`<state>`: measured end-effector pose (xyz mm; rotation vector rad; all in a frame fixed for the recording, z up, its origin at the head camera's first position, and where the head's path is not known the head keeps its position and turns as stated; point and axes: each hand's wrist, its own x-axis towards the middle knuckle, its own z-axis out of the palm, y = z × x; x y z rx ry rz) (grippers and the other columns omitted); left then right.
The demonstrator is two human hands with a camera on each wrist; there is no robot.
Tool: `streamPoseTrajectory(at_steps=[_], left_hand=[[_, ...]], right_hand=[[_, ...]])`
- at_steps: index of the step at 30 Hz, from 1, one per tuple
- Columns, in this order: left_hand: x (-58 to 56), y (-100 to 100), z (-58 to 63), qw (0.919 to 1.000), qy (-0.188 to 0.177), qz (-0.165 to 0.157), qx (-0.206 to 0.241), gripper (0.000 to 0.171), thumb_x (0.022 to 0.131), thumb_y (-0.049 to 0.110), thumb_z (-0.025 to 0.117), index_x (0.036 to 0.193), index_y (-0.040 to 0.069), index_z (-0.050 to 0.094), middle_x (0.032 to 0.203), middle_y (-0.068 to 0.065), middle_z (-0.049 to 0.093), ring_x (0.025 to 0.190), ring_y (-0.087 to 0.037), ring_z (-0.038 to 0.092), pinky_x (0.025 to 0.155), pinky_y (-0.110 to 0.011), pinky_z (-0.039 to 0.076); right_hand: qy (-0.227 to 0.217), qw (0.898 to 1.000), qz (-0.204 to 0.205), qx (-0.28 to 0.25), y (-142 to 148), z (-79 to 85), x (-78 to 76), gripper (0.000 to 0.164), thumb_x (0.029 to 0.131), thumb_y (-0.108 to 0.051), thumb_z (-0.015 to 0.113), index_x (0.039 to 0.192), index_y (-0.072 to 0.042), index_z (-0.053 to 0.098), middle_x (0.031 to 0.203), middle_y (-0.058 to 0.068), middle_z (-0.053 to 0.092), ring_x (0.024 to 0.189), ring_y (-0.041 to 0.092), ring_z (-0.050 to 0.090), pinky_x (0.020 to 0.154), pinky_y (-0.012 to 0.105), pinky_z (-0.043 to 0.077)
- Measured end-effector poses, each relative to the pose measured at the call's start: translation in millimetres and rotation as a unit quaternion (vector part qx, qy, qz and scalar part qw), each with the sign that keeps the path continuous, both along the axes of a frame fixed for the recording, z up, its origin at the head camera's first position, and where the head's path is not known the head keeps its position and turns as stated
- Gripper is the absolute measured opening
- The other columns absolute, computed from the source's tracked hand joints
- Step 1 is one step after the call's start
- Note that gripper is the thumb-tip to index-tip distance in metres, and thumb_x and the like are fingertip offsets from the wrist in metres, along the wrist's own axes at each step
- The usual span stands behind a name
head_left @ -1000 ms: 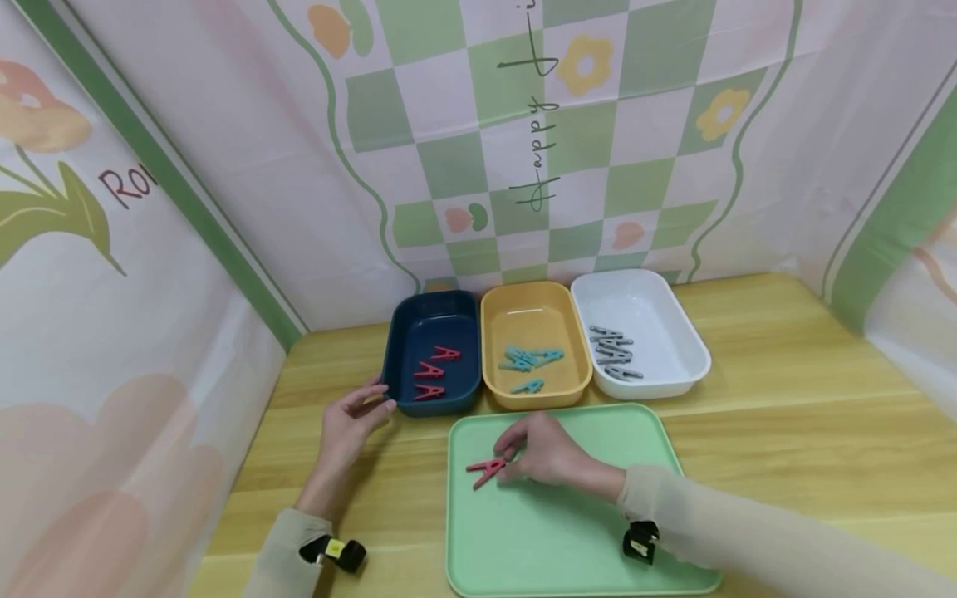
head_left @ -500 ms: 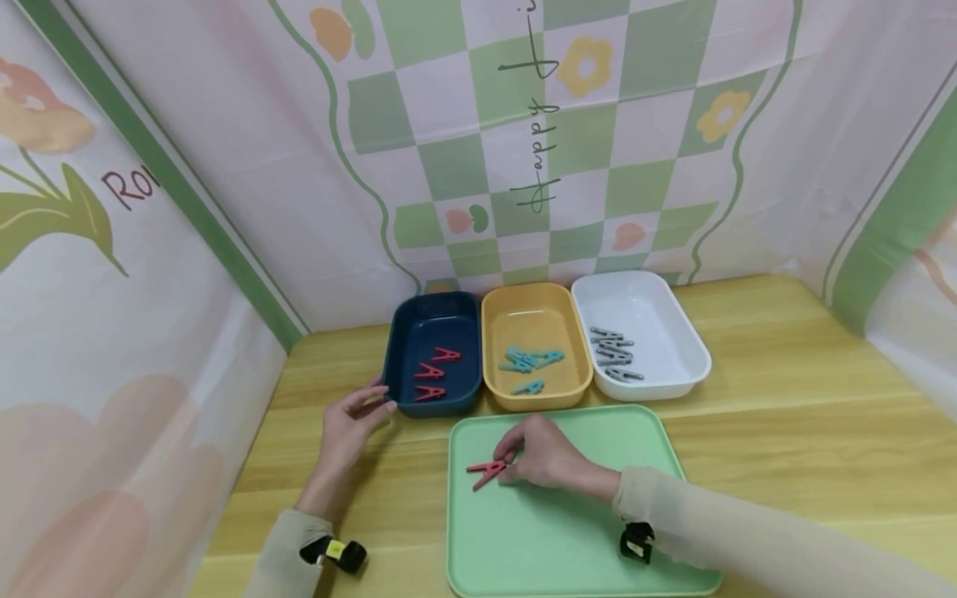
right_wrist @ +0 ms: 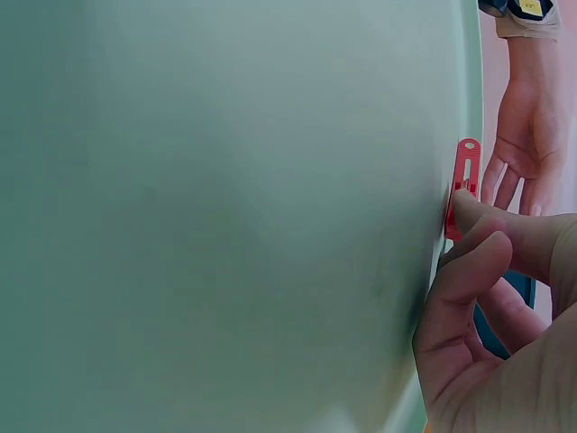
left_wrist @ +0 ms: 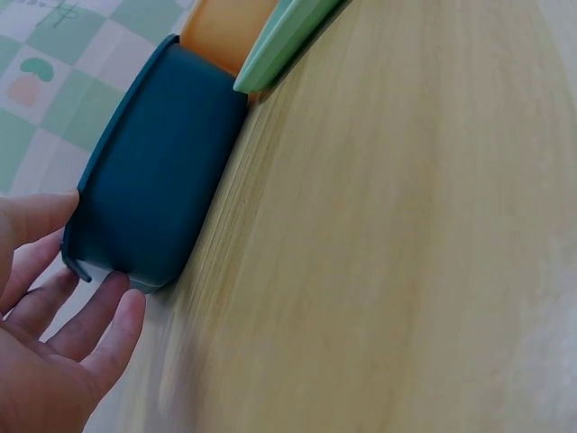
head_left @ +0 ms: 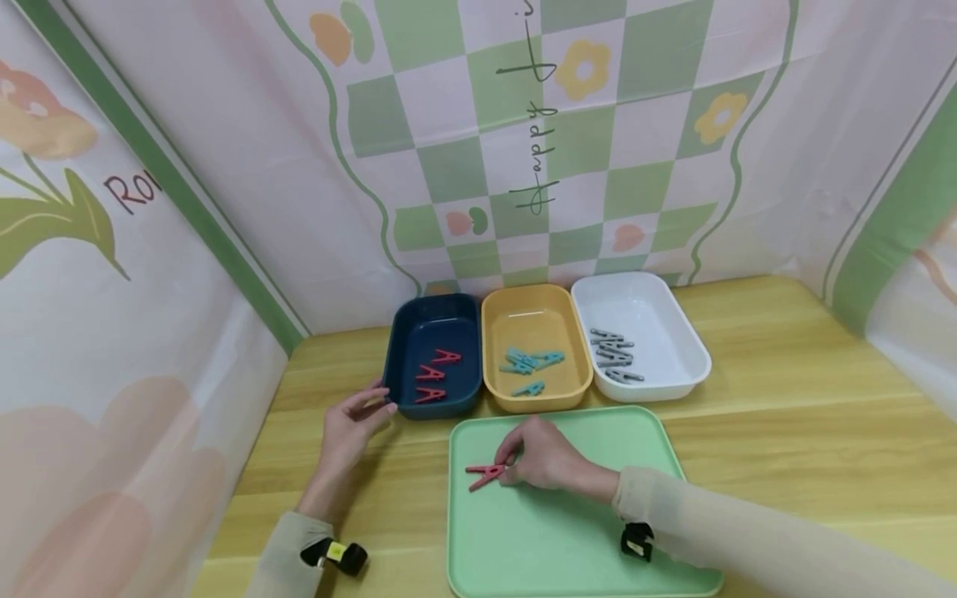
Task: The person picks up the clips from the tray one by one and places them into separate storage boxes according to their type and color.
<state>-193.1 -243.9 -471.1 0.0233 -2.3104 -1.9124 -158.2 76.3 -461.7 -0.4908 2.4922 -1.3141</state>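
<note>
My right hand [head_left: 549, 453] pinches a red clothespin [head_left: 486, 473] between thumb and fingers, low over the left part of the green tray [head_left: 553, 544]. The two legs of the clothespin point left, and my fingertips cover its other end. In the right wrist view the clothespin [right_wrist: 464, 176] shows beside my thumb. My left hand [head_left: 350, 428] is at the near left corner of the dark blue bin [head_left: 434, 409]. Its thumb and fingers, loosely spread, touch the rim and outer wall in the left wrist view. Several red clothespins [head_left: 429, 372] lie in the blue bin.
To the right of the blue bin stand a yellow bin [head_left: 571, 397] with several light blue clothespins [head_left: 528, 387] and a white bin [head_left: 673, 349] with several grey clothespins [head_left: 615, 355]. A printed cloth [head_left: 516, 166] hangs behind them. The wooden table [head_left: 785, 432] extends right of the tray.
The red clothespin has turned slightly in my right hand's fingertips, which stay at almost the same spot. My left hand keeps its place at the blue bin.
</note>
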Motion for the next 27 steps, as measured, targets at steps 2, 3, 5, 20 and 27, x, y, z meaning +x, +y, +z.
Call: streamPoseTrajectory(at_steps=[2,3,5,20,27], left_hand=[[0.8,0.2,0.3,1.0000,-0.002,-0.001,0.000,0.033,0.092,-0.002,0.078,0.124,-0.006,0.071,0.149,-0.013,0.060,0.122,-0.036,0.067,0.087,-0.030,0.063],[1.2,0.3,0.4,1.0000,-0.003,-0.001,0.001,0.033,0.092,-0.002,0.078,0.124,-0.006,0.071,0.149,-0.013,0.060,0.122,-0.036,0.067,0.087,-0.030,0.063],[1.6,0.4,0.3,1.0000,-0.003,-0.002,0.003,0.033,0.092,-0.002,0.078,0.124,-0.006,0.071,0.149,-0.013,0.059,0.122,-0.037,0.067,0.087,-0.030,0.064],[0.7,1.2,2.3,0.9999,-0.003,0.008,-0.008,0.031,0.093,0.000,0.079,0.123,-0.003,0.073,0.148,-0.011,0.061,0.120,-0.035,0.068,0.086,-0.029,0.063],[0.0,0.7,0.4,0.9999,-0.001,0.007,-0.007,0.031,0.092,0.000,0.079,0.122,-0.003,0.074,0.148,-0.011,0.061,0.119,-0.035,0.068,0.086,-0.029,0.064]], right_hand=[[-0.001,1.000,0.001,-0.002,0.4,0.0,0.3,0.018,0.074,-0.002,0.094,0.083,-0.012,0.081,0.074,-0.006,0.071,0.062,0.012,0.060,0.052,0.027,0.052],[-0.004,1.000,0.001,-0.004,0.6,-0.3,0.4,0.018,0.075,-0.002,0.094,0.083,-0.012,0.081,0.074,-0.006,0.071,0.060,0.012,0.059,0.051,0.028,0.052],[-0.008,1.000,0.000,-0.010,1.4,-0.4,0.6,0.017,0.076,-0.003,0.093,0.082,-0.013,0.081,0.074,-0.005,0.070,0.055,0.011,0.058,0.049,0.029,0.052],[-0.036,0.997,-0.016,-0.061,12.0,23.5,0.0,0.010,0.086,-0.007,0.087,0.090,-0.015,0.082,0.083,-0.001,0.075,0.042,0.015,0.053,0.039,0.025,0.042],[-0.039,0.998,-0.022,-0.054,14.5,33.9,-1.6,0.009,0.088,-0.010,0.087,0.091,-0.017,0.082,0.078,0.006,0.075,0.042,0.014,0.052,0.040,0.025,0.041]])
